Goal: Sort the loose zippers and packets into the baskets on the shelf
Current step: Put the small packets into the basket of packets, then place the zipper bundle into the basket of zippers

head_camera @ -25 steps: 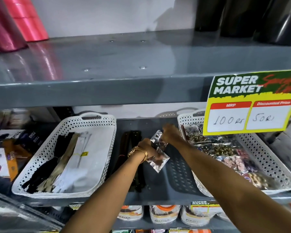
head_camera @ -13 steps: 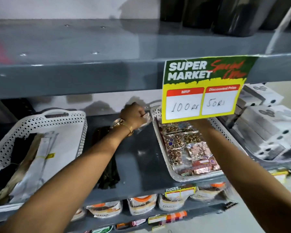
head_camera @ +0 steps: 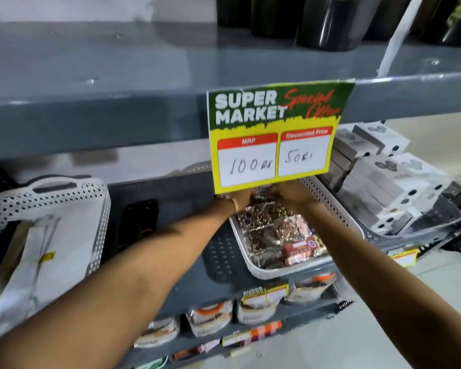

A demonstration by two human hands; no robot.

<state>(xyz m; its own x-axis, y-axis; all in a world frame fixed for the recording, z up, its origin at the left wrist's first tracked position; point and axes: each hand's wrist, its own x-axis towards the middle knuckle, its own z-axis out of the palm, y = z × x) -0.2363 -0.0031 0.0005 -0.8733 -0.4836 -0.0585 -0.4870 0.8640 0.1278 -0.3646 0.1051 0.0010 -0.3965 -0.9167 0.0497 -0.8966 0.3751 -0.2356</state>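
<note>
Fingers of both hands are hidden behind the yellow price sign, so their grip cannot be told. Left hand, gold bangle at the wrist, and right hand meet over the far end of the right basket at the shelf's right end. Packets fill it — shiny clear pouches of gold and copper bits. Loose black zippers lie mid-shelf, beside the left basket of flat white-wrapped pieces.

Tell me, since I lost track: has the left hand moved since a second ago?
Yes. The left hand went right, from the shelf gap beside the packet basket to over its far end, under the price sign.
</note>
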